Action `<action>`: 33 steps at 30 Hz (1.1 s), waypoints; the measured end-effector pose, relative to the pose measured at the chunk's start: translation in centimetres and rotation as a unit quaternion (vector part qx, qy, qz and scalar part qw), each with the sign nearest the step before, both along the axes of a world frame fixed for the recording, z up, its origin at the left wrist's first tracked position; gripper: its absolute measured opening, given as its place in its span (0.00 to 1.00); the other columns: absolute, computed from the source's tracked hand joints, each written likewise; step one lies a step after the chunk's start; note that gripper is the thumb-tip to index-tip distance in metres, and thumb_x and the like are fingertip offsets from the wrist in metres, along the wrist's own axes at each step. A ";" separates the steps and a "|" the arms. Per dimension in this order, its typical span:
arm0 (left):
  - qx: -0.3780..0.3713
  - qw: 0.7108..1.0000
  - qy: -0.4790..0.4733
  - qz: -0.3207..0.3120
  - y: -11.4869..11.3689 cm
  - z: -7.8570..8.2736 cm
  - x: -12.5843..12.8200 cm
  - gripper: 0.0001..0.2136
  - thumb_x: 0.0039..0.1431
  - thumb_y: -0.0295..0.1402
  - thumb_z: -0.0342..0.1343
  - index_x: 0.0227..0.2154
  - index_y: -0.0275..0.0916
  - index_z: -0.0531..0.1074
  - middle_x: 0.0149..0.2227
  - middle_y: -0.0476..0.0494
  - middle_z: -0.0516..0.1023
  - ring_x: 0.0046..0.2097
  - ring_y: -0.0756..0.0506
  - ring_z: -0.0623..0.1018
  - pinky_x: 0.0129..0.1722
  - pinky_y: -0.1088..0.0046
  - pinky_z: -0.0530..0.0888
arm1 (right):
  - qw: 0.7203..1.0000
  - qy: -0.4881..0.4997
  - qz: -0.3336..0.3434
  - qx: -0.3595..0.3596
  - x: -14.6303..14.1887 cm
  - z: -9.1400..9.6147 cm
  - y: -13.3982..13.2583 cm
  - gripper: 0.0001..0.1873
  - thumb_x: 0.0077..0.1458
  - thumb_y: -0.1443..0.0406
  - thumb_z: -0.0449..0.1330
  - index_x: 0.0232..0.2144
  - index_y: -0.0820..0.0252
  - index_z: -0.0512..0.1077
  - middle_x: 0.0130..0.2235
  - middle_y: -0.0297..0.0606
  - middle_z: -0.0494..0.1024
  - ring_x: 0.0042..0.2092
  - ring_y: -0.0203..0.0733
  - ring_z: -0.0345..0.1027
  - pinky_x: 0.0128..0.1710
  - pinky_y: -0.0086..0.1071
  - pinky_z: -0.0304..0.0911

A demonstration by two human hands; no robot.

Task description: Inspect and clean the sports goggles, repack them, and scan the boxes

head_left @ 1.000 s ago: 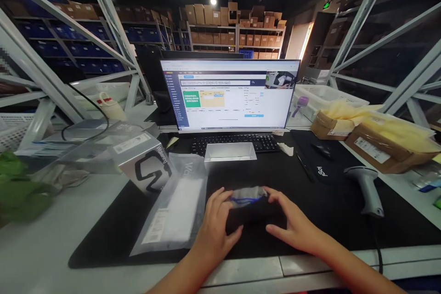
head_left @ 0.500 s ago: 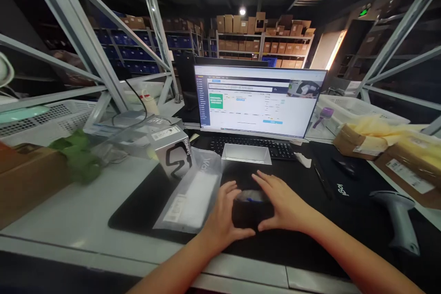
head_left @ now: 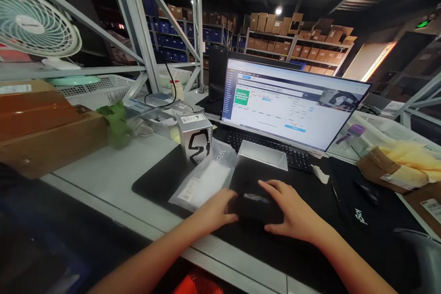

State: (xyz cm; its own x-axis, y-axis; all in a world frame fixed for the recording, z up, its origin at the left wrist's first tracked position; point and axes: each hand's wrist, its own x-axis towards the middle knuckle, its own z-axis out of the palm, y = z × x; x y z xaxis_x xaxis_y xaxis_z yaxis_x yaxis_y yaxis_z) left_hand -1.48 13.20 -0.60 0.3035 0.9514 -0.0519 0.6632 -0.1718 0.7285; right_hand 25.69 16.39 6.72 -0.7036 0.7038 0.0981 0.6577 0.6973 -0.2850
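Note:
Both of my hands rest on a small dark item in a clear plastic bag (head_left: pixel 254 203) lying on the black desk mat (head_left: pixel 155 179). My left hand (head_left: pixel 217 209) cups its left side with fingers curled round the edge. My right hand (head_left: pixel 292 210) lies over its right side, fingers spread and pressing down. A flat clear bag with a white label (head_left: pixel 206 180) lies just left of my left hand. A grey box with a black logo (head_left: pixel 195 143) stands behind that bag.
A monitor (head_left: pixel 292 105) and a keyboard (head_left: pixel 272 146) stand behind the hands. Cardboard boxes (head_left: pixel 44 133) and a fan (head_left: pixel 32 23) are at the left. A mouse (head_left: pixel 367 191) and yellow mailers in boxes (head_left: pixel 403 165) are at the right. Metal racking surrounds the desk.
My head has turned left, so the fan and cardboard boxes have come into view. My hands stay on the bagged item; the right hand has flattened over its top.

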 end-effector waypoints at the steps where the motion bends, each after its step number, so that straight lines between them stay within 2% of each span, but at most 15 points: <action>1: 0.005 1.000 0.015 -0.001 -0.1 0.1 0.2 0.21 0.51 0.30 0.64 0.50 0.39 0.70 0.47 0.43 0.74 0.43 0.42 0.77 0.47 0.64 0.73 | 1.000 -0.016 0.022 0.013 -0.5 0.3 -0.2 0.56 0.44 0.60 0.74 0.70 0.46 0.51 0.68 0.49 0.55 0.66 0.58 0.54 0.63 0.53 0.56; 4: 0.019 0.997 0.066 0.018 -0.4 0.4 1.1 0.20 0.53 0.25 0.60 0.49 0.38 0.68 0.48 0.40 0.73 0.50 0.38 0.75 0.51 0.60 0.71 | 0.994 -0.059 0.085 0.039 -2.0 1.0 -0.3 0.48 0.46 0.62 0.72 0.67 0.43 0.59 0.72 0.48 0.46 0.69 0.60 0.49 0.62 0.56 0.54; 8: 0.022 0.991 0.121 0.047 -0.8 0.8 2.3 0.18 0.52 0.23 0.56 0.48 0.35 0.67 0.49 0.34 0.72 0.50 0.34 0.75 0.48 0.57 0.72 | 0.991 -0.082 0.098 0.031 -2.8 1.2 0.1 0.35 0.48 0.60 0.70 0.59 0.47 0.70 0.71 0.46 0.51 0.66 0.60 0.54 0.60 0.58 0.56; 12: 0.017 0.991 0.127 0.044 -0.6 0.8 2.4 0.14 0.52 0.29 0.59 0.42 0.36 0.70 0.46 0.35 0.73 0.46 0.34 0.77 0.44 0.59 0.73 | 0.994 -0.064 0.084 0.031 -2.5 0.7 0.3 0.26 0.46 0.60 0.71 0.50 0.51 0.76 0.71 0.44 0.53 0.65 0.61 0.55 0.59 0.57 0.57; 15: 0.016 0.992 0.114 0.042 -0.4 0.6 2.2 0.11 0.53 0.32 0.60 0.39 0.37 0.71 0.45 0.37 0.74 0.46 0.35 0.77 0.43 0.60 0.73 | 0.997 -0.014 0.074 0.025 -2.0 -0.1 0.4 0.31 0.45 0.62 0.70 0.53 0.52 0.71 0.71 0.45 0.51 0.66 0.58 0.54 0.61 0.55 0.57; 19: 0.013 0.995 0.088 0.048 -0.2 0.4 2.0 0.06 0.57 0.31 0.57 0.38 0.39 0.72 0.44 0.39 0.75 0.46 0.38 0.77 0.45 0.63 0.72 | 0.997 0.071 0.033 0.016 -1.4 -1.3 0.8 0.49 0.45 0.64 0.70 0.66 0.57 0.53 0.72 0.50 0.44 0.69 0.55 0.50 0.65 0.50 0.57; 21: 0.009 0.996 0.071 0.051 0.0 0.2 1.9 0.04 0.57 0.29 0.56 0.35 0.39 0.73 0.43 0.41 0.75 0.46 0.39 0.77 0.46 0.64 0.72 | 0.996 0.079 0.028 0.001 -1.1 -1.6 0.9 0.56 0.45 0.65 0.70 0.70 0.54 0.44 0.71 0.49 0.51 0.68 0.54 0.52 0.65 0.50 0.57; 23: 0.004 0.998 0.048 0.050 0.1 0.0 1.8 0.03 0.56 0.27 0.56 0.34 0.38 0.73 0.42 0.42 0.75 0.46 0.41 0.76 0.46 0.66 0.71 | 0.996 0.080 0.030 -0.018 -0.7 -1.7 1.0 0.59 0.46 0.65 0.70 0.71 0.50 0.40 0.67 0.46 0.60 0.66 0.52 0.58 0.65 0.49 0.58; 25: -0.004 0.999 0.020 0.044 0.1 -0.2 1.8 0.04 0.55 0.28 0.58 0.34 0.38 0.73 0.42 0.43 0.75 0.44 0.43 0.75 0.45 0.68 0.71 | 0.995 0.089 0.033 -0.029 -0.3 -1.6 1.0 0.59 0.46 0.65 0.70 0.71 0.48 0.41 0.65 0.44 0.64 0.64 0.51 0.61 0.64 0.49 0.59; 28: -0.013 0.999 -0.024 0.037 0.1 -0.4 2.0 0.06 0.52 0.32 0.61 0.34 0.39 0.72 0.42 0.45 0.74 0.41 0.46 0.74 0.41 0.71 0.72 | 0.993 0.106 0.036 -0.036 0.3 -1.2 1.1 0.56 0.46 0.65 0.70 0.70 0.49 0.45 0.64 0.44 0.64 0.63 0.51 0.62 0.64 0.49 0.59; 31: -0.027 0.997 -0.061 0.041 -0.1 -0.7 2.1 0.03 0.55 0.32 0.55 0.31 0.38 0.70 0.39 0.45 0.75 0.39 0.46 0.75 0.39 0.72 0.71 | 0.994 0.095 0.045 -0.039 0.4 -0.9 1.1 0.50 0.48 0.65 0.69 0.69 0.52 0.52 0.64 0.45 0.64 0.64 0.52 0.61 0.64 0.49 0.59; 33: -0.054 0.995 -0.081 0.035 -0.2 -0.6 1.5 0.07 0.60 0.33 0.49 0.30 0.38 0.69 0.33 0.47 0.74 0.33 0.48 0.75 0.33 0.74 0.70 | 0.995 0.074 0.052 -0.037 0.1 -0.7 1.1 0.48 0.47 0.65 0.69 0.68 0.53 0.56 0.65 0.46 0.64 0.64 0.53 0.60 0.65 0.49 0.58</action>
